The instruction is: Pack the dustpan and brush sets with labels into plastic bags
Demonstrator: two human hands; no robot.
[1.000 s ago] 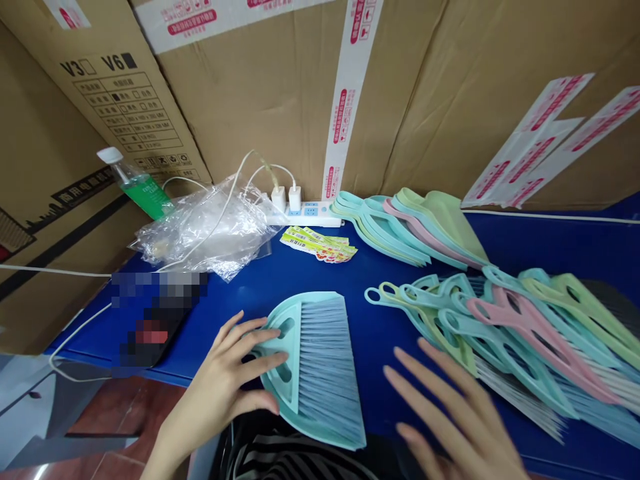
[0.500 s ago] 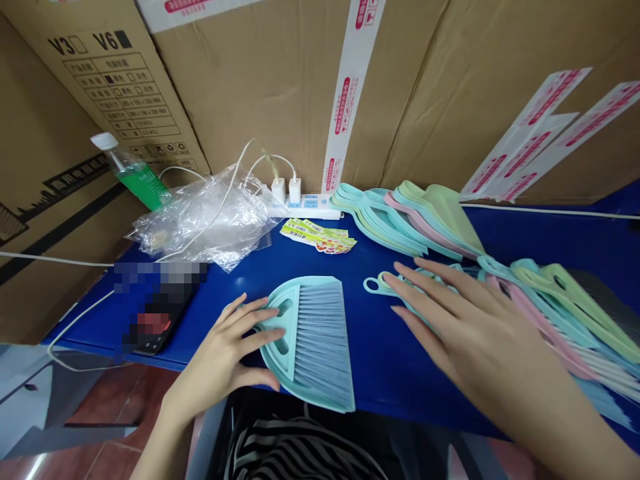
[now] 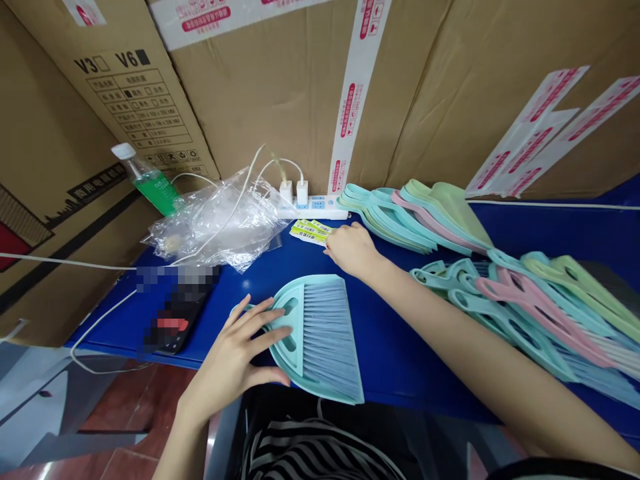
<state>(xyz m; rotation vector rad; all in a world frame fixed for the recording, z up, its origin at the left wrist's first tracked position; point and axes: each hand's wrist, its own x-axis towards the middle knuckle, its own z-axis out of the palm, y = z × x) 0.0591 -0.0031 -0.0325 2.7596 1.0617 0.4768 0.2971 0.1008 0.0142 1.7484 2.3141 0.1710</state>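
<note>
My left hand [image 3: 235, 353] wraps the edge of a mint-green hand broom [image 3: 320, 340], with fingers across its moulded plastic head and thumb below. The broom lies flat on the blue table [image 3: 420, 380], its grey-blue bristles pointing away from my hand. My right hand [image 3: 353, 250] rests with curled fingers at a small pile of yellow-green label strips [image 3: 310, 232]. The hand hides part of the pile, and I cannot tell whether it holds any.
Stacked pastel dustpans [image 3: 415, 217] and hand brooms [image 3: 530, 313] fill the table's right side. Behind are a power strip [image 3: 313, 207] with chargers, a crumpled plastic bag [image 3: 220, 227], a green-liquid bottle [image 3: 150, 183] and a blurred phone [image 3: 175, 320]. Cardboard boxes form the back.
My right hand has moved left and away from the stacked brooms, and now lies at the label strips. My left hand stays on the mint-green broom.
</note>
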